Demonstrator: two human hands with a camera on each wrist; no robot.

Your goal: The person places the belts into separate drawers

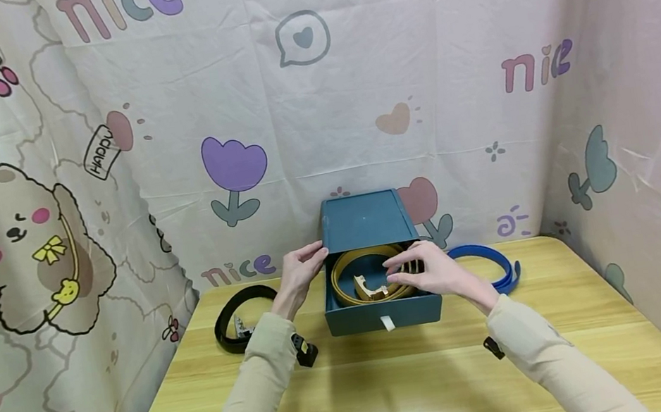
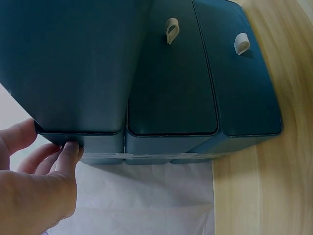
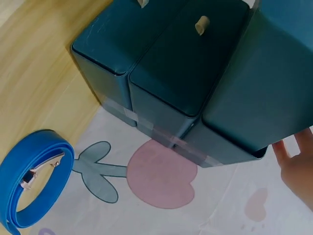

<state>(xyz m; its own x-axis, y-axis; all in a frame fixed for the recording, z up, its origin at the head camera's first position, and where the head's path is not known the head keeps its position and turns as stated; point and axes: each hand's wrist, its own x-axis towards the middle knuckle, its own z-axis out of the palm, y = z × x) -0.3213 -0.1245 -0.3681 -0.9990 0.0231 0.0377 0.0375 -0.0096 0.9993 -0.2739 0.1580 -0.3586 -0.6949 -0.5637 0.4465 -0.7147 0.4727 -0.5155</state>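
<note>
A teal drawer cabinet (image 1: 364,219) has its top drawer (image 1: 354,320) pulled out, with a pale pull tab (image 1: 388,323) on its front. Inside lies a coiled mustard-yellow belt (image 1: 336,280) with a gold buckle (image 1: 374,290). My left hand (image 1: 298,275) holds the cabinet's upper left corner; in the left wrist view its thumb and fingers (image 2: 72,149) bend around the edge. Over the drawer's right side hangs my right hand (image 1: 432,267), thumb and forefinger apart beside the belt. The right wrist view shows fingers (image 3: 304,142) reaching past the drawer's rim.
A coiled black belt (image 1: 221,329) with a silver buckle lies left of the cabinet, partly behind my left arm. On the right is a coiled blue belt (image 3: 34,147). Two lower drawers (image 2: 171,88) are closed. A patterned curtain (image 1: 319,129) hangs behind the wooden table (image 1: 395,381).
</note>
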